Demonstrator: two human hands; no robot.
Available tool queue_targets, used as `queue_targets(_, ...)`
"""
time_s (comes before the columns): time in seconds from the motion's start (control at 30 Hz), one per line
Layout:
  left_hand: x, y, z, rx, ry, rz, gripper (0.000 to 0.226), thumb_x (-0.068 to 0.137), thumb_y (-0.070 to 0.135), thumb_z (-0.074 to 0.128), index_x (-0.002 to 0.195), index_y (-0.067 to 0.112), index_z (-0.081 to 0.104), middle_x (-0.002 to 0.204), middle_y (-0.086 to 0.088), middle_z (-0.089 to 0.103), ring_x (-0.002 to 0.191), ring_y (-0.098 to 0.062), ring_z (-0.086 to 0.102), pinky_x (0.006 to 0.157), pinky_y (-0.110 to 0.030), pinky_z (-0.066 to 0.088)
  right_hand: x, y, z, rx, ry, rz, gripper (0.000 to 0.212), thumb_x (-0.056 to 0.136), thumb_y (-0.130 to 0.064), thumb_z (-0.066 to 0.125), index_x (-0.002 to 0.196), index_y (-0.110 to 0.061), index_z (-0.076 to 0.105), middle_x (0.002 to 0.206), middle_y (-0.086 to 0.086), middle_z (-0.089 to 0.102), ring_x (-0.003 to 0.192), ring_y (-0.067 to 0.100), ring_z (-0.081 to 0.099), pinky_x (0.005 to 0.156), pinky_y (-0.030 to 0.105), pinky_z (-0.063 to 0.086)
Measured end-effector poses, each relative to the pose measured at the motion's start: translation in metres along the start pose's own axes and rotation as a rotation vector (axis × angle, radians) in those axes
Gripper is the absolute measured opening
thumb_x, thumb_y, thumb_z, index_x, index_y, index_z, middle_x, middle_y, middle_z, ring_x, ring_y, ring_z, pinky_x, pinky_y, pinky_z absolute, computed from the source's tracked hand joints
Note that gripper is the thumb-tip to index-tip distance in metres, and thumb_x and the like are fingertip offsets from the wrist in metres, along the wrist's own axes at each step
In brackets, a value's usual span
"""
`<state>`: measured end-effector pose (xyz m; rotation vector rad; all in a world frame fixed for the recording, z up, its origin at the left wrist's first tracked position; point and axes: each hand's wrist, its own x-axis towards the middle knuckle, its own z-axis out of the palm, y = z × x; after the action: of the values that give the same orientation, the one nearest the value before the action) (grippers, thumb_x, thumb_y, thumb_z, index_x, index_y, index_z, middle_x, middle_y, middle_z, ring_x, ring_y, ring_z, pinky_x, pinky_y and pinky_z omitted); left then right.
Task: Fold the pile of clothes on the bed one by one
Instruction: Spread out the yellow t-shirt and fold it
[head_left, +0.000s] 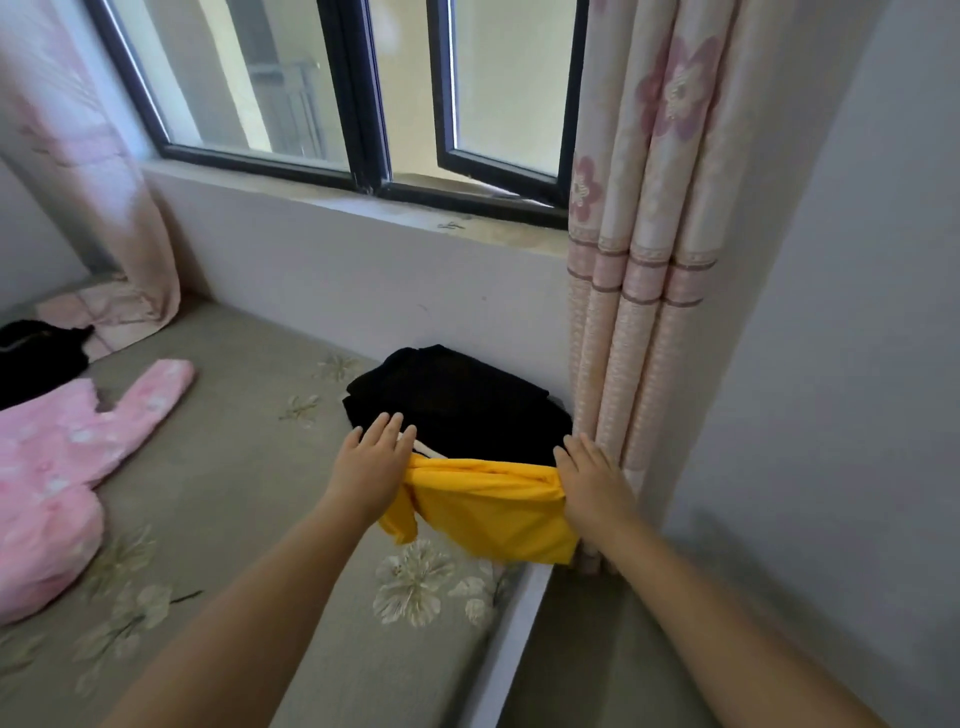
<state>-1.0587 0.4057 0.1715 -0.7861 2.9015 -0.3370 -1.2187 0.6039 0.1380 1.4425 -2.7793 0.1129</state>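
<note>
Two hands carry the folded yellow garment (493, 512) at the bed (249, 519) corner, beside the black folded clothes (457, 402). My left hand (371, 467) and right hand (592, 480) show straight fingers on top; the grip underneath I cannot tell. I should lower it flat, edges aligned, on the black clothes. A pink garment (57, 483) waits unfolded.

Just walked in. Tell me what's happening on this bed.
A person is sorting clothes on the bed. Both hands hold a folded yellow garment by its ends, the left hand and right hand, at the near edge of a folded black garment by the curtain. A pink garment lies unfolded further left.
</note>
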Motion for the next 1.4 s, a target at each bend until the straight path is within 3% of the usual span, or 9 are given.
queue_targets(0.27, 0.149, -0.05, 0.001, 0.034, -0.06, -0.086, 0.053, 0.099, 0.014, 0.027, 0.147, 0.013, 0.004, 0.156, -0.009, 0.004, 0.143, -0.024, 0.003, 0.114, -0.039, 0.013, 0.175, 0.029, 0.003, 0.07, -0.046, -0.129, 0.051, 0.095, -0.008, 0.025, 0.146, -0.009, 0.015, 0.155, 0.009, 0.011, 0.143, 0.023, 0.008, 0.115, 0.033, 0.01)
queue_targets(0.4, 0.247, -0.082, -0.018, 0.031, 0.02, -0.073, 0.049, 0.099, 0.015, 0.023, 0.146, 0.012, 0.01, 0.155, -0.01, 0.008, 0.143, -0.024, 0.009, 0.113, -0.039, 0.016, 0.255, 0.03, -0.016, 0.105, 0.07, -0.076, 0.049, 0.087, 0.0, 0.028, 0.136, 0.006, 0.035, 0.144, 0.025, 0.032, 0.136, 0.037, 0.028, 0.111, 0.039, 0.024)
queue_targets(0.47, 0.29, -0.092, -0.02, -0.011, 0.063, -0.078, 0.048, 0.1, 0.016, 0.023, 0.146, 0.011, 0.013, 0.155, -0.01, 0.01, 0.142, -0.024, 0.011, 0.111, -0.038, 0.016, 0.285, 0.031, -0.02, 0.126, 0.225, -0.085, 0.047, 0.073, 0.002, 0.034, 0.111, 0.015, 0.057, 0.116, 0.035, 0.056, 0.107, 0.051, 0.054, 0.087, 0.057, 0.045)
queue_targets(0.53, 0.322, -0.099, -0.009, -0.058, 0.09, -0.064, 0.048, 0.099, 0.016, 0.025, 0.146, 0.012, 0.016, 0.154, -0.01, 0.013, 0.142, -0.024, 0.013, 0.109, -0.037, 0.016, 0.299, 0.03, -0.012, 0.095, 0.243, -0.091, 0.047, 0.07, -0.003, 0.032, 0.101, 0.015, 0.063, 0.1, 0.032, 0.065, 0.089, 0.048, 0.064, 0.066, 0.056, 0.051)
queue_targets(0.67, 0.34, -0.098, 0.062, -0.043, -0.083, 0.03, 0.049, 0.1, 0.018, 0.024, 0.147, 0.02, 0.012, 0.156, -0.006, 0.006, 0.143, -0.025, 0.007, 0.112, -0.039, 0.01, 0.291, 0.023, 0.06, 0.117, 0.04, -0.232, 0.047, 0.078, -0.006, 0.04, 0.119, 0.011, 0.053, 0.118, 0.03, 0.057, 0.106, 0.047, 0.057, 0.082, 0.056, 0.048)
queue_targets(0.73, 0.33, -0.09, 0.11, -0.029, -0.282, 0.07, 0.054, 0.099, 0.015, 0.029, 0.147, 0.024, 0.005, 0.156, -0.005, -0.001, 0.143, -0.026, -0.001, 0.114, -0.043, 0.008, 0.28, 0.017, 0.103, 0.087, -0.276, -0.275, 0.056, 0.089, -0.009, 0.042, 0.141, 0.003, 0.024, 0.146, 0.026, 0.027, 0.134, 0.043, 0.027, 0.107, 0.051, 0.028)
queue_targets(0.83, 0.302, -0.065, 0.168, -0.122, -0.535, 0.15, 0.071, 0.094, 0.007, 0.042, 0.147, 0.027, -0.001, 0.156, -0.004, -0.008, 0.143, -0.025, -0.008, 0.115, -0.044, 0.008, 0.266, 0.01, 0.158, 0.022, -0.697, -0.282, 0.063, 0.097, -0.024, 0.036, 0.147, -0.014, -0.001, 0.155, 0.013, -0.01, 0.142, 0.03, -0.009, 0.115, 0.045, 0.003)
queue_targets(1.1, 0.273, -0.021, 0.208, -0.282, -0.508, 0.015, 0.075, 0.094, 0.016, 0.043, 0.145, 0.021, -0.012, 0.154, -0.007, -0.014, 0.142, -0.024, -0.01, 0.115, -0.042, 0.006, 0.262, 0.004, 0.187, -0.046, -0.667, -0.266, 0.059, 0.097, -0.029, 0.034, 0.147, -0.019, 0.004, 0.155, 0.014, -0.009, 0.143, 0.03, -0.007, 0.115, 0.045, 0.002)
queue_targets(1.4, 0.191, -0.056, 0.155, -0.376, -0.258, -0.452, 0.049, 0.097, 0.016, 0.035, 0.144, 0.02, 0.023, 0.154, -0.005, 0.015, 0.142, -0.023, 0.009, 0.114, -0.038, 0.012, 0.291, -0.067, 0.137, 0.024, -0.362, -0.623, 0.05, 0.096, -0.022, 0.036, 0.143, -0.012, 0.024, 0.153, 0.01, 0.015, 0.141, 0.022, 0.015, 0.111, 0.036, 0.021)
